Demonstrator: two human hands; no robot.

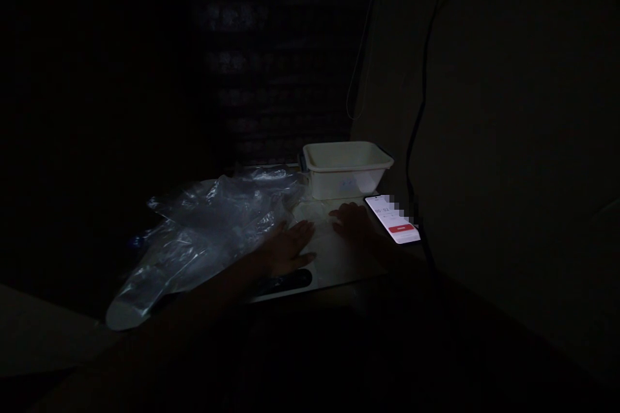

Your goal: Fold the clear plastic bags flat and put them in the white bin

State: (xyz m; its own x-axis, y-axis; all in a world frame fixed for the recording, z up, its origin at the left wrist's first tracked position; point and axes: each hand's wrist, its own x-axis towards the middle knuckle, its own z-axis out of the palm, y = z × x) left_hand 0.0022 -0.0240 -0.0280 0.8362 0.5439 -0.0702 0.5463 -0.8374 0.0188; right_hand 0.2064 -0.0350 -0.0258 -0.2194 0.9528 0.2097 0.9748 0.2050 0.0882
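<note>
In dim light, my left hand lies flat with its fingers stretched out and thumb apart, palm down over a pale, thin sheet or bag on the table. My right hand rests on the far side of the same pale piece, fingers apart and slightly bent, with nothing visible in them. A heap of clear plastic bags spreads just left of my left hand. Under my left wrist lies a dark oblong thing, too dark to name. The exact edges of the pale piece are hard to make out.
A white plastic tub with dark side handles stands at the back of the table. Right of my right hand lies a lit phone. A dark cable hangs down the right wall. Slatted blinds cover the back.
</note>
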